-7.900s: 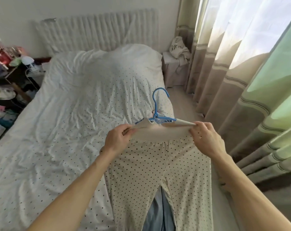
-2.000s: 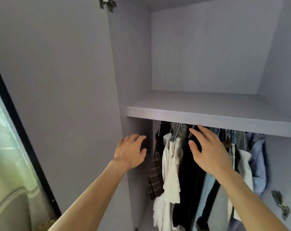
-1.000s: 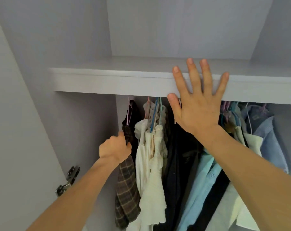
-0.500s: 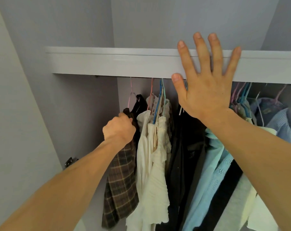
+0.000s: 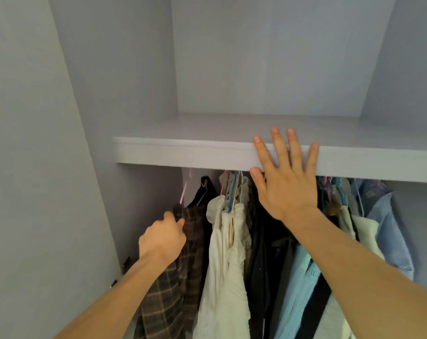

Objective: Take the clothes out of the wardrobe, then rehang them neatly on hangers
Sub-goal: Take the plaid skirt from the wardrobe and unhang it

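Note:
A brown plaid garment [image 5: 180, 270] hangs at the left end of the row on a pink hanger [image 5: 183, 195]. My left hand [image 5: 162, 239] grips its top edge. My right hand [image 5: 283, 177] is spread flat with straight fingers against the front edge of the grey wardrobe shelf [image 5: 183, 152]. Beside the plaid piece hang cream-white garments [image 5: 228, 253] on blue and pink hangers, a black garment [image 5: 264, 253], a light turquoise shirt [image 5: 300, 277] and a blue shirt [image 5: 388, 231]. The hanging rail is hidden behind the shelf.
The grey wardrobe side wall [image 5: 139, 69] stands just left of the plaid garment. The open door panel [image 5: 31, 167] fills the left, with a hinge [image 5: 126, 263] low on it. The compartment above the shelf holds nothing visible.
The view has tilted up, so the shelf top shows again. My left hand still grips the plaid garment's top, and my right hand stays spread on the shelf edge.

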{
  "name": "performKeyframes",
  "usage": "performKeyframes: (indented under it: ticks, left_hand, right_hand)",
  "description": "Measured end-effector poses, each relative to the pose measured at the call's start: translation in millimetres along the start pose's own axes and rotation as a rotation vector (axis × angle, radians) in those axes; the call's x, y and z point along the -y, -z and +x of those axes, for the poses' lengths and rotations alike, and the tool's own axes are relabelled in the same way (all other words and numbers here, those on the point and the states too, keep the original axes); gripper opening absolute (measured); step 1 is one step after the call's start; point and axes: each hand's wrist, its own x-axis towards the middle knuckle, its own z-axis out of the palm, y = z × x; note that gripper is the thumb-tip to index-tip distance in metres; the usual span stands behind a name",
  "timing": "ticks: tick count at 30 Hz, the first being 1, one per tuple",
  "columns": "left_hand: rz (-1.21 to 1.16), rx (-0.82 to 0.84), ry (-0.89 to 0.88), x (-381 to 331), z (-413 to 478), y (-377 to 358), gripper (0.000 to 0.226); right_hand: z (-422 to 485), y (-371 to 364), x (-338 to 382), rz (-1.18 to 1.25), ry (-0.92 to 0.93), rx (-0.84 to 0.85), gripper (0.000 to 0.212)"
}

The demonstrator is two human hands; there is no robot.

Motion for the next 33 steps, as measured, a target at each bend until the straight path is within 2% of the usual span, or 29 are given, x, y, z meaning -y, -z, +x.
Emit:
performKeyframes:
  ticks: [2, 9, 12, 18, 21, 24, 27, 30, 33]
  left_hand:
    - [0.002, 0.052, 0.039, 8.1, -17.5, 2.2, 0.031]
    - [0.05, 0.19, 0.14, 25.6, -84.7, 29.5, 0.035]
    - [-0.004, 0.238, 0.179, 39.9, -124.3, 39.5, 0.036]
    - [-0.166, 0.272, 0.237, 97.2, -231.5, 39.9, 0.033]
    - [-0.205, 0.275, 0.272, 124.2, -287.6, 41.9, 0.027]
    - [-0.202, 0.295, 0.328, 137.7, -341.2, 44.8, 0.026]
    - [-0.208, 0.351, 0.364, 138.2, -392.6, 42.6, 0.023]
    - [-0.16, 0.371, 0.429, 126.7, -438.0, 44.7, 0.024]
    - [-0.124, 0.371, 0.571, 104.3, -485.7, 44.8, 0.028]
  right_hand:
    - [-1.3, 13.9, 2.4, 0.001, -0.009, 0.082, 0.062]
    - [7.2, 75.5, 10.6, 0.056, -0.05, 0.564, 0.068]
    - [-16.1, 91.6, 26.6, 0.143, -0.046, 0.697, 0.069]
    - [-211.9, 93.2, 77.7, 0.797, -0.256, 1.07, 0.069]
    - [-297.8, 89.8, 102.4, 0.947, -0.325, 1.235, 0.063]
    - [-344.9, 78.1, 126.1, 1.035, -0.332, 1.343, 0.056]
    - [-360.0, 62.5, 144.1, 1.093, -0.296, 1.339, 0.051]
    - [-356.8, 45.7, 155.5, 1.068, -0.178, 1.288, 0.052]
    - [-355.4, 19.4, 163.9, 0.999, 0.072, 1.373, 0.059]
